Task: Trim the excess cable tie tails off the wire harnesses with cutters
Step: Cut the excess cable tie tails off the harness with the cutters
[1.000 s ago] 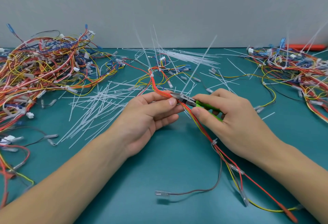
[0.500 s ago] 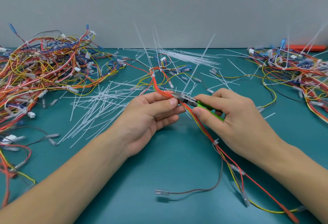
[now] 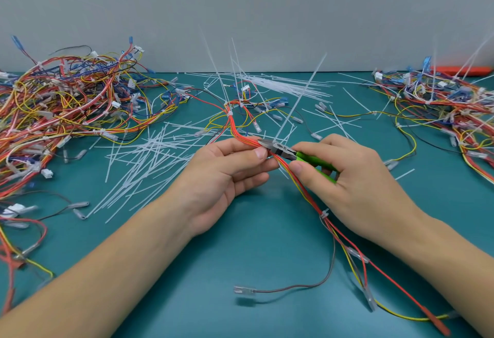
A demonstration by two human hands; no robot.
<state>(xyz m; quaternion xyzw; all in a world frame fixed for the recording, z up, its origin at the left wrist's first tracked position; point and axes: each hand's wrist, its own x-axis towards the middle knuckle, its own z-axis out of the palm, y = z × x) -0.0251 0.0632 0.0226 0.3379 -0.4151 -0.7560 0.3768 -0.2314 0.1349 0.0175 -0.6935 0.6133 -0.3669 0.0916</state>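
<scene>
Head view, inspector A: Left hand (image 3: 227, 174) pinches the harness (image 3: 302, 190) above the desk (image 3: 240, 257), thumb on the red wires.
Inspector B: Right hand (image 3: 347, 177) grips the cutters (image 3: 283, 150) by their green handles; blades sit at an upright tie tail (image 3: 299, 97). Cut tails (image 3: 144, 161) lie left.

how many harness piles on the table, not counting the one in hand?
2. One harness pile at the left edge, one harness pile at the far right; both run past the frame, so more may be hidden.
</scene>
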